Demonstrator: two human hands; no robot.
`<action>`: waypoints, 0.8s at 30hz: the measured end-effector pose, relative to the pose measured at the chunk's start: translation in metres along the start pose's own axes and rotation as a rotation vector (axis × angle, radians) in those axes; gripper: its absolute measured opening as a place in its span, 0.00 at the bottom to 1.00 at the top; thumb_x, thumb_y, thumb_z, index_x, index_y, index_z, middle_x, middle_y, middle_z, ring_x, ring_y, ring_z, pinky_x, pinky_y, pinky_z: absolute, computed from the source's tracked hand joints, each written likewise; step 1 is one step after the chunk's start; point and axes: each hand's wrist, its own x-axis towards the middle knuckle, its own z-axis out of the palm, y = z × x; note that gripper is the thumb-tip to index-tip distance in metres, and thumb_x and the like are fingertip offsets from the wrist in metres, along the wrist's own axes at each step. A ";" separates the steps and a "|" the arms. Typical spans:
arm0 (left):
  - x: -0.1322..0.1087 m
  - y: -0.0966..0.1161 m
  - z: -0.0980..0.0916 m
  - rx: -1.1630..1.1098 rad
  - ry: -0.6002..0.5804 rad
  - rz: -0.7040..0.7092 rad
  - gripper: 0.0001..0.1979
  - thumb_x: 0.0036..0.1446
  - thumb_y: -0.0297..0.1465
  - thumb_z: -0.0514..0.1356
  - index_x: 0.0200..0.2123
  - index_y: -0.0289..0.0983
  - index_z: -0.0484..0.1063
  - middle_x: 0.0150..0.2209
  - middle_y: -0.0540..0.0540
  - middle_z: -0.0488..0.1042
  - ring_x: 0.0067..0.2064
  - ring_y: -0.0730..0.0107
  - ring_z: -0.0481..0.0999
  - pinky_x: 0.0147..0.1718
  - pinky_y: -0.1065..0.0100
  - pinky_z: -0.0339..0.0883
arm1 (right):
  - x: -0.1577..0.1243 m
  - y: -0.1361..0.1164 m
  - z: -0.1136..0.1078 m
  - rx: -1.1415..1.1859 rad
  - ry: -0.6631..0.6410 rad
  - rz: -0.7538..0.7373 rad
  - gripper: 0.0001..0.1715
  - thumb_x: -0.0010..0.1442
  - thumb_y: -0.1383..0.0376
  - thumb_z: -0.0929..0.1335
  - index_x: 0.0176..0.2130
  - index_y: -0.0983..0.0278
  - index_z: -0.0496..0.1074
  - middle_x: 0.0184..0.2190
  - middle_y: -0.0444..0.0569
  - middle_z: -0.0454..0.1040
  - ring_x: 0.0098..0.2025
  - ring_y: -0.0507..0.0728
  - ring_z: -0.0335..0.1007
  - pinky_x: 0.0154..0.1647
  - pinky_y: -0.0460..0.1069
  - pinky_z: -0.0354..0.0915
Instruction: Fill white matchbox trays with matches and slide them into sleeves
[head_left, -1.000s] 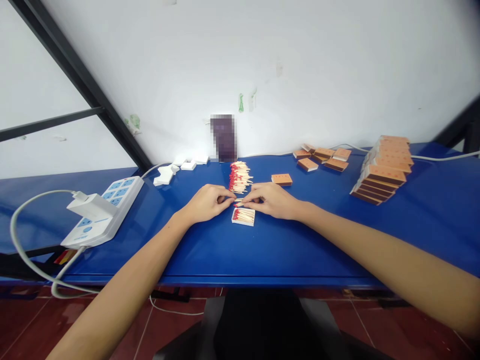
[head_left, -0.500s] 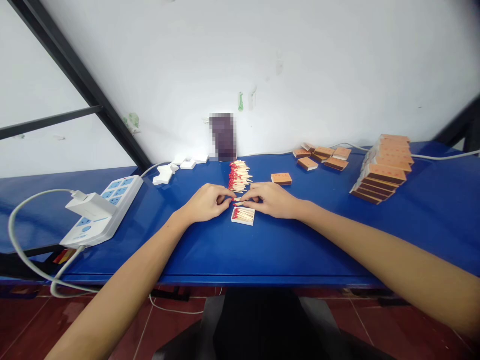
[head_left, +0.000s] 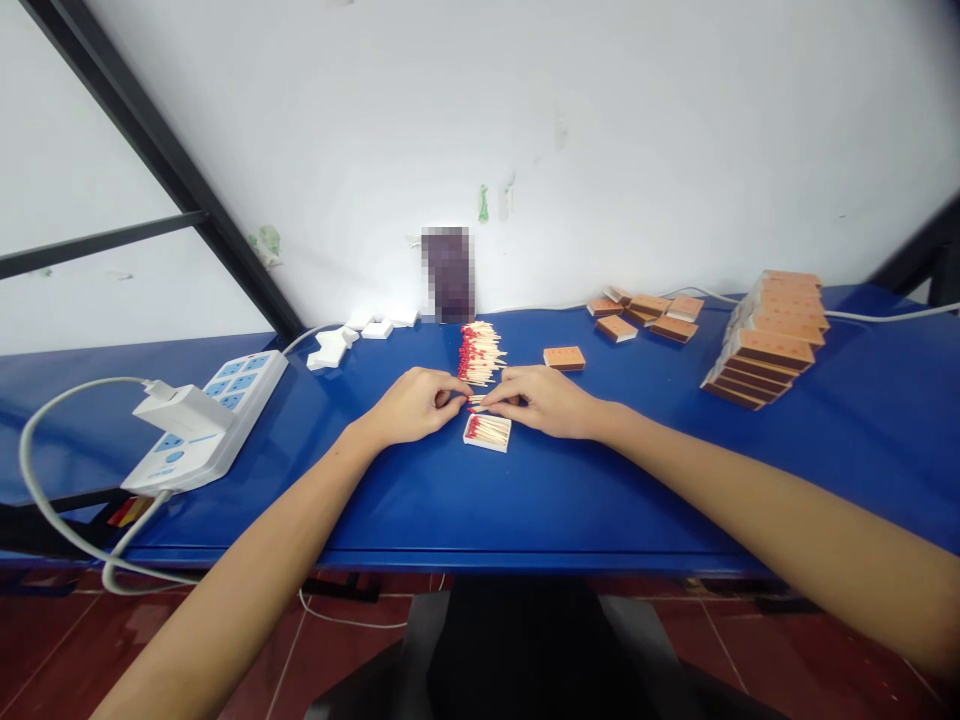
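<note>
A few red-tipped matches (head_left: 476,402) lie between my two hands, just behind a white matchbox tray (head_left: 487,446) that holds several matches, heads to the left. My left hand (head_left: 424,404) has its thumb and forefinger pinched at the red heads. From the other side my right hand (head_left: 541,400) pinches the pale stick ends. Behind the hands a pile of loose matches (head_left: 481,353) rests on the blue table, red heads to the left. One closed orange matchbox (head_left: 564,358) sits beyond my right hand.
Several white trays (head_left: 334,345) lie at the back left, near a white power strip (head_left: 232,400) with a plugged-in adapter and cable. Loose matchboxes (head_left: 652,310) and a tall matchbox stack (head_left: 772,340) stand at the right. A pixelated dark object (head_left: 450,275) is against the wall.
My fingers have closed slightly more around the few matches between them. The tray, the match pile and the boxes stay in place.
</note>
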 end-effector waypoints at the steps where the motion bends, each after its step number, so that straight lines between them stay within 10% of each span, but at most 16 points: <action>1: 0.000 0.000 0.000 -0.001 0.000 -0.001 0.11 0.58 0.27 0.57 0.40 0.38 0.79 0.23 0.52 0.69 0.23 0.76 0.64 0.27 0.72 0.57 | 0.000 0.000 0.000 0.000 -0.003 -0.001 0.14 0.67 0.60 0.66 0.48 0.58 0.79 0.32 0.47 0.74 0.32 0.52 0.66 0.33 0.46 0.56; 24: -0.004 0.005 -0.003 -0.041 0.026 -0.007 0.14 0.58 0.32 0.58 0.46 0.36 0.76 0.19 0.56 0.61 0.20 0.78 0.59 0.25 0.73 0.55 | -0.001 -0.002 0.002 0.049 0.039 0.016 0.13 0.64 0.61 0.68 0.45 0.60 0.80 0.28 0.45 0.70 0.28 0.51 0.63 0.31 0.46 0.56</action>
